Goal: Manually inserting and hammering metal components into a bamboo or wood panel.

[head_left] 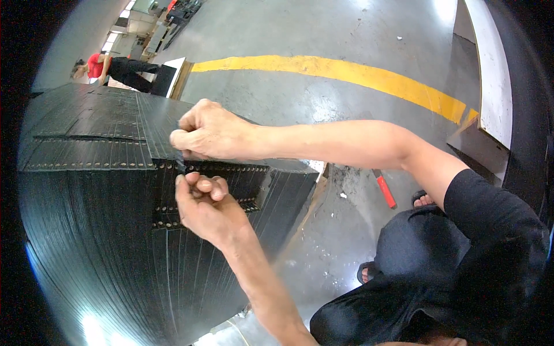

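- Right hand [213, 131] comes across from the right, palm downward, fingers curled and thumb pressed against them; it seems to be pinching the top of a thin dark strip [180, 163], though blur and the knuckles hide the exact contact.
- Left hand [206, 209] reaches up from below, palm upward, fingers loosely bent and thumb raised near the strip's lower end. I cannot tell whether thumb and forefinger close on it.
- That strip is between the two hands, at the upper front edge of a tall stack of black panels [86, 242]. One hand above and one below probably lets the person steady so small a piece from both ends.
- Panels are packed tightly, edges aligned, perhaps so they support one another; rows of small metal-coloured dots run along the upper edges. Some sit further back, leaving a recess [245, 187] beside the left hand that likely gives the fingers room.
- On the floor [265, 95], a red-handled tool [386, 193] lies near the person's foot, presumably within reach.
- Far off at upper left, a co-worker in a red top [95, 66] is well apart from this work.
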`<state>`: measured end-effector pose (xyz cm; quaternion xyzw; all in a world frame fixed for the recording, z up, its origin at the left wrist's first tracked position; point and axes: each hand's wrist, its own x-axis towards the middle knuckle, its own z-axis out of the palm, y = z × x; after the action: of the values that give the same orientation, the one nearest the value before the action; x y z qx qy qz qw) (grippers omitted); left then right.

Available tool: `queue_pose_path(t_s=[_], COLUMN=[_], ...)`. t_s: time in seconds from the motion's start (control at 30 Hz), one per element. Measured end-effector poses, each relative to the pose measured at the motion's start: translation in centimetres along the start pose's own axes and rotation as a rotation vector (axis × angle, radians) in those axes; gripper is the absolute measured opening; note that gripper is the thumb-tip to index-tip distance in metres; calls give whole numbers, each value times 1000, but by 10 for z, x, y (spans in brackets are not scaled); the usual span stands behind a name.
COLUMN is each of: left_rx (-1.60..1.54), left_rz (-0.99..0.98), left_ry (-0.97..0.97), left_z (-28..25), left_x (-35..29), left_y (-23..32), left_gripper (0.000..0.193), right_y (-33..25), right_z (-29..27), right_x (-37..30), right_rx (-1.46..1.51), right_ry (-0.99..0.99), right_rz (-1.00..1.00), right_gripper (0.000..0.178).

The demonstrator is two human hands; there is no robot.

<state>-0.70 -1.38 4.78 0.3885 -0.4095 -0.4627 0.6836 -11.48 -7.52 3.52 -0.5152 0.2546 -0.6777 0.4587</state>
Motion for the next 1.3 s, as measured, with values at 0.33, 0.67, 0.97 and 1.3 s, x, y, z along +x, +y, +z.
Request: queue_pose_path(t_s=[0.33,0.67,0.97,1.3], left_rx=[-19,-68,-193,-133], left_rz=[-99,-58,-34,-95], left_ry=[1,-66,-144,-78], left_z=[-5,-4,0,3], left_x=[-3,-24,-18,-23], left_y=[-13,-12,4,-13], left_gripper=[24,24,29,21], right_y=[28,5,-10,11], right_z=[-2,-10,-1,-5], right_x=[-4,-10,28,22], right_rx=[-190,271,141,-18], right_ry=[103,-186,-377,-281], right_rz=[-197,34,14,106], right_gripper=[37,30,26,27])
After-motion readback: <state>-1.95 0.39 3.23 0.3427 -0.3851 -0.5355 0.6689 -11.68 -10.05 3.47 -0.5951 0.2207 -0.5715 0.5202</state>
